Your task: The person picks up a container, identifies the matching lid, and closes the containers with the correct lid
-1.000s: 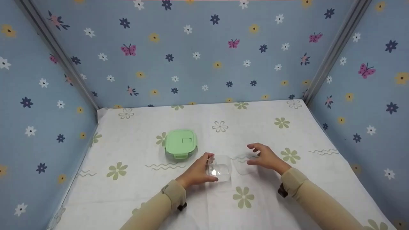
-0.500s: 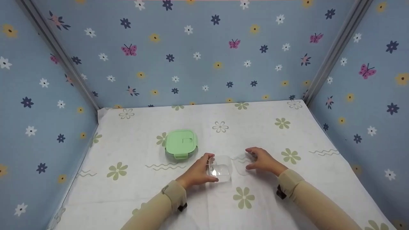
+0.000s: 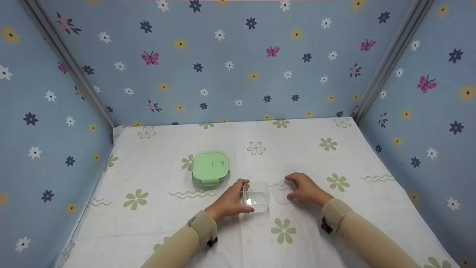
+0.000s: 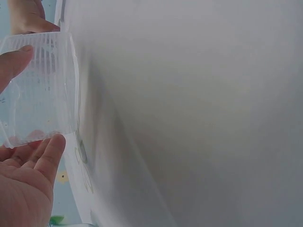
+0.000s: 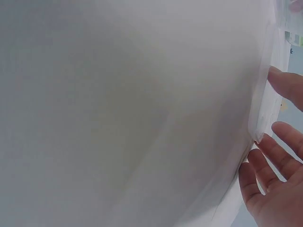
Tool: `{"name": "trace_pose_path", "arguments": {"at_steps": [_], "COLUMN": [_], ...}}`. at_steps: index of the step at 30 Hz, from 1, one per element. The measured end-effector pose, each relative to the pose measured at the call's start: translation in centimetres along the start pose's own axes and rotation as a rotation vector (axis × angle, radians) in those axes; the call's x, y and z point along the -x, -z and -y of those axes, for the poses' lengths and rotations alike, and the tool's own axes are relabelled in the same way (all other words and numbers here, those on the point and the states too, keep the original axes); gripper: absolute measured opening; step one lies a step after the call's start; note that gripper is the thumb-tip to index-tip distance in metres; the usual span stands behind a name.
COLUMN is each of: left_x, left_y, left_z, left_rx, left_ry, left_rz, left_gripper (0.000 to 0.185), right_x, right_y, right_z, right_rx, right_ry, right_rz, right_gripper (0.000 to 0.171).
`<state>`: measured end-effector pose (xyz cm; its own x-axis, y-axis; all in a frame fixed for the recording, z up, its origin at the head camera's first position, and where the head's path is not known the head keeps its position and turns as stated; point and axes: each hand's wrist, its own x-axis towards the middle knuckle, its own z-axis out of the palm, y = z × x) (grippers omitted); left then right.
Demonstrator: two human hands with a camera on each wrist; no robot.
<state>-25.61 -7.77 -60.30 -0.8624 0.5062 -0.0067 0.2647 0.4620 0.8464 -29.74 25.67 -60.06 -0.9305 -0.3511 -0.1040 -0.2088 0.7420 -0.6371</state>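
A clear square container point(image 3: 256, 198) stands on the cloth near the front, and my left hand point(image 3: 230, 201) grips its left side. In the left wrist view the thumb and fingers point(image 4: 49, 153) clasp the ribbed container point(image 4: 42, 90). Just right of it a clear flat lid point(image 3: 279, 192) lies on the cloth. My right hand point(image 3: 303, 188) sits at its right edge with fingers curled onto it. In the right wrist view the thumb and fingertips point(image 5: 284, 135) close on the lid point(image 5: 265, 99) from both sides.
A green square box point(image 3: 210, 168) with its lid clipped on sits left of and behind the clear container. The white flowered tablecloth point(image 3: 334, 149) covers the table. Blue flowered walls point(image 3: 238, 67) close in the back and both sides.
My right hand has slid left onto the clear lid and its fingers have curled down over the edge. The left hand and the container have stayed put.
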Motion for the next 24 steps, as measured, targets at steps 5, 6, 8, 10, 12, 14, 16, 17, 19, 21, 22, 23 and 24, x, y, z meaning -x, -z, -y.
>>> {"name": "trace_pose_path", "arguments": {"at_steps": [5, 6, 8, 10, 12, 14, 16, 17, 19, 21, 22, 23, 24], "left_x": [0.06, 0.04, 0.0, -0.06, -0.1, -0.12, -0.15, -0.16, -0.14, -0.16, -0.16, -0.15, -0.15], "left_y": [-0.06, -0.06, -0.04, 0.0, 0.02, 0.02, 0.0, 0.01, 0.02, 0.01, 0.0, 0.01, -0.03], "left_z": [0.02, 0.02, 0.04, 0.06, 0.05, 0.09, 0.13, 0.13, 0.08, 0.03, 0.01, -0.04, -0.04], "left_rx": [-0.008, -0.01, -0.013, -0.017, -0.017, -0.017, -0.016, -0.013, -0.004, 0.004, 0.006, 0.01, 0.009], "left_ry": [0.013, 0.016, 0.021, 0.027, 0.035, 0.04, 0.042, 0.042, 0.041, 0.042, 0.042, 0.045, 0.045], "left_rz": [0.007, 0.009, 0.008, 0.008, 0.01, 0.012, 0.013, 0.014, 0.013, 0.013, 0.014, 0.015, 0.015], "left_gripper": [0.097, 0.097, 0.097, 0.097, 0.097, 0.097, 0.098, 0.098, 0.098, 0.097, 0.097, 0.097, 0.097], "right_x": [-0.11, -0.16, -0.25, -0.33, -0.33, -0.3, -0.21, -0.17, -0.09, -0.02, 0.02, 0.07, 0.12], "right_y": [0.01, 0.06, 0.14, 0.2, 0.25, 0.26, 0.35, 0.4, 0.52, 0.62, 0.66, 0.69, 0.71], "right_z": [0.06, 0.08, 0.15, 0.16, 0.13, 0.07, 0.02, 0.0, -0.03, -0.08, -0.12, -0.18, -0.23], "right_rx": [0.023, 0.028, 0.021, 0.011, 0.011, 0.017, 0.004, 0.0, -0.003, -0.015, -0.019, -0.019, -0.024], "right_ry": [0.028, 0.031, 0.019, 0.004, -0.011, -0.013, -0.016, -0.014, 0.0, 0.002, 0.006, 0.011, 0.013], "right_rz": [0.001, 0.002, 0.003, 0.004, 0.005, 0.005, 0.002, -0.001, -0.01, -0.019, -0.024, -0.028, -0.029], "right_gripper": [0.07, 0.071, 0.072, 0.073, 0.074, 0.073, 0.07, 0.069, 0.065, 0.062, 0.061, 0.06, 0.059]}}
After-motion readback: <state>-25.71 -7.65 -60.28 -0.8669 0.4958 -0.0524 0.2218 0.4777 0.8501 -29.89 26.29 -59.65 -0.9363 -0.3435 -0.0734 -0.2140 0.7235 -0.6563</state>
